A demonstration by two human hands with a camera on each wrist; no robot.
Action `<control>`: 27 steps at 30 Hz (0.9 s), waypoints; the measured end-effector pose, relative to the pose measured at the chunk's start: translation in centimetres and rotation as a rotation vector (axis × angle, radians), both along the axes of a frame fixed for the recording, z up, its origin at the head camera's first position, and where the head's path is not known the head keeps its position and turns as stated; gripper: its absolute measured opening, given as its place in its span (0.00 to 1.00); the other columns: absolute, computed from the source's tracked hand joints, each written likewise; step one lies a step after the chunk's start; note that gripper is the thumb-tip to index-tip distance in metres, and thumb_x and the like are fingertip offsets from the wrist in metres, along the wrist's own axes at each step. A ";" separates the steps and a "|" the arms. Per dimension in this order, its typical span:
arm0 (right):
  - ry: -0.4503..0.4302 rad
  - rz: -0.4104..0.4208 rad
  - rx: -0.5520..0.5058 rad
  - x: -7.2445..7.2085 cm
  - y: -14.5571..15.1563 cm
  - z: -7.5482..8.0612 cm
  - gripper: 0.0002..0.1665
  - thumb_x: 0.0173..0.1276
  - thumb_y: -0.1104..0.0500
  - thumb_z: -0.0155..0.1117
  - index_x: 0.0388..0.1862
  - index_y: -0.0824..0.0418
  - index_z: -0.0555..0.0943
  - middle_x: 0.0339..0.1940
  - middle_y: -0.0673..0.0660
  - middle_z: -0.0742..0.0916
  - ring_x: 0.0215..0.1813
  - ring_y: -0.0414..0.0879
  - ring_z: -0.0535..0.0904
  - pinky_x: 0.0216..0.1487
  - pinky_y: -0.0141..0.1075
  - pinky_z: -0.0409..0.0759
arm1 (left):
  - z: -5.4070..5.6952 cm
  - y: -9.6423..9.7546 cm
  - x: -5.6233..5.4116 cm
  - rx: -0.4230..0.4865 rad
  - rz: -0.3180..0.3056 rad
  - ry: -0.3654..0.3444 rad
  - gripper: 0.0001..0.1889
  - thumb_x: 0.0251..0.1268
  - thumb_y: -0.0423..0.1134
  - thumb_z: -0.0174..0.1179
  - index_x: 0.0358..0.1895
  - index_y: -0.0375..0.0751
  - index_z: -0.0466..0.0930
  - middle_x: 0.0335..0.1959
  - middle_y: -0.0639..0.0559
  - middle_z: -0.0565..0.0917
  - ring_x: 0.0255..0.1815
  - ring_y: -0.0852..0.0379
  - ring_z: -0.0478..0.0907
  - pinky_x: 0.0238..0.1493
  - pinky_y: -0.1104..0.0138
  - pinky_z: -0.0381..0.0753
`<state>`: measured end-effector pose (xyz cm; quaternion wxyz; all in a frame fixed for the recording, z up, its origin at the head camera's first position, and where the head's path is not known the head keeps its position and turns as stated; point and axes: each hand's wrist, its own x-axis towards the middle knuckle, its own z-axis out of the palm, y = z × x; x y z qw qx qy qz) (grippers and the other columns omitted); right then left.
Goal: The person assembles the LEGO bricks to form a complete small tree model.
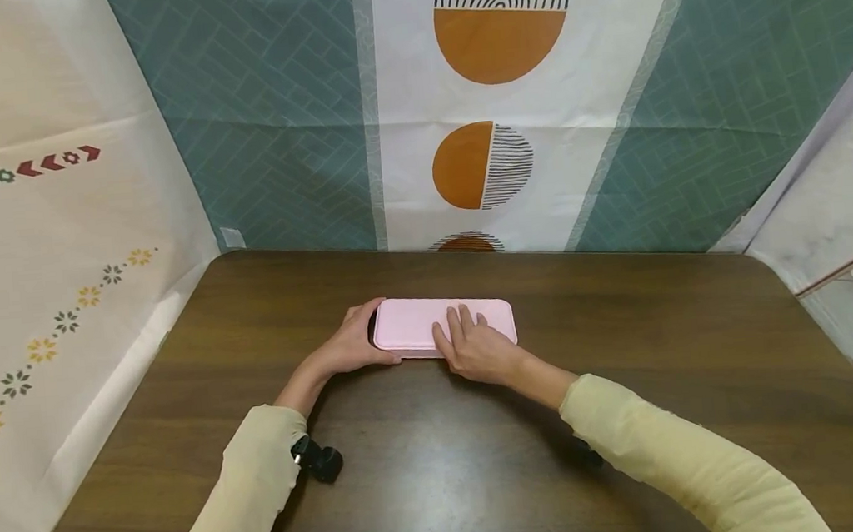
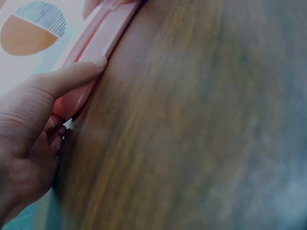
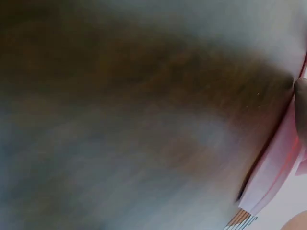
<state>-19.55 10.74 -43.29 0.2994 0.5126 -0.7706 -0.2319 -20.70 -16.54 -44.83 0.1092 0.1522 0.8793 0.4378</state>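
A pink oblong case (image 1: 412, 321) with rounded corners lies closed on the brown wooden table, towards its far side. My left hand (image 1: 353, 340) grips its left end; in the left wrist view the thumb (image 2: 79, 76) presses the near side while the other fingers go round the end, partly hidden. My right hand (image 1: 478, 350) rests on the right half of the lid, fingers extended and spread. At the edge of the right wrist view, a fingertip (image 3: 301, 103) touches the case's near side. What the case holds is hidden.
The wooden table (image 1: 426, 450) extends around the case. A patterned cloth (image 1: 280, 127) hangs along its back edge, with light printed cloth (image 1: 56, 245) at the left and more at the right. A small black device (image 1: 322, 462) sits at the left wrist.
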 end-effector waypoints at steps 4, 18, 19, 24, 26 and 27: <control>-0.225 -0.012 -0.062 -0.1 1.4 0.7 0.20 0.77 0.54 0.67 0.59 0.66 0.80 0.54 0.69 0.88 0.55 0.59 0.88 0.48 0.44 0.88 | -0.2 0.1 0.0 -0.010 0.001 -0.033 0.59 0.51 0.39 0.80 0.82 0.24 0.51 0.78 0.24 0.60 0.79 0.29 0.52 0.76 0.37 0.58; -0.761 -0.091 -0.427 -1.1 7.6 1.6 0.28 0.72 0.60 0.72 0.66 0.73 0.80 0.65 0.73 0.83 0.66 0.67 0.81 0.65 0.56 0.78 | -0.1 -0.4 -0.2 -0.011 -0.020 -0.052 0.61 0.57 0.38 0.77 0.83 0.22 0.41 0.80 0.20 0.52 0.81 0.26 0.47 0.77 0.34 0.52; -0.785 -0.097 -0.460 -1.2 7.6 1.8 0.27 0.73 0.61 0.72 0.66 0.73 0.81 0.64 0.73 0.84 0.65 0.67 0.81 0.65 0.57 0.78 | -0.1 -0.4 -0.1 -0.004 -0.015 -0.046 0.61 0.56 0.38 0.77 0.83 0.21 0.41 0.80 0.20 0.52 0.81 0.26 0.48 0.77 0.34 0.52; -0.899 -0.132 -0.643 -2.1 7.9 2.5 0.19 0.76 0.65 0.67 0.62 0.73 0.82 0.58 0.70 0.87 0.61 0.65 0.84 0.63 0.59 0.79 | -0.3 -0.1 0.1 0.033 0.017 -0.034 0.59 0.54 0.38 0.78 0.83 0.23 0.48 0.78 0.21 0.57 0.80 0.27 0.50 0.77 0.34 0.52; -0.915 -0.127 -0.705 -2.4 8.0 2.8 0.16 0.76 0.67 0.66 0.59 0.73 0.83 0.55 0.69 0.88 0.58 0.64 0.85 0.61 0.59 0.80 | -0.2 0.0 0.1 0.034 0.024 -0.033 0.57 0.54 0.39 0.79 0.82 0.23 0.52 0.77 0.22 0.59 0.79 0.28 0.51 0.76 0.33 0.54; -0.918 -0.124 -0.733 -2.6 8.0 2.9 0.15 0.76 0.68 0.65 0.58 0.73 0.83 0.54 0.68 0.89 0.57 0.63 0.86 0.60 0.58 0.81 | -0.2 0.0 0.0 0.038 0.028 -0.037 0.56 0.54 0.39 0.79 0.81 0.24 0.53 0.76 0.22 0.60 0.78 0.28 0.52 0.76 0.34 0.54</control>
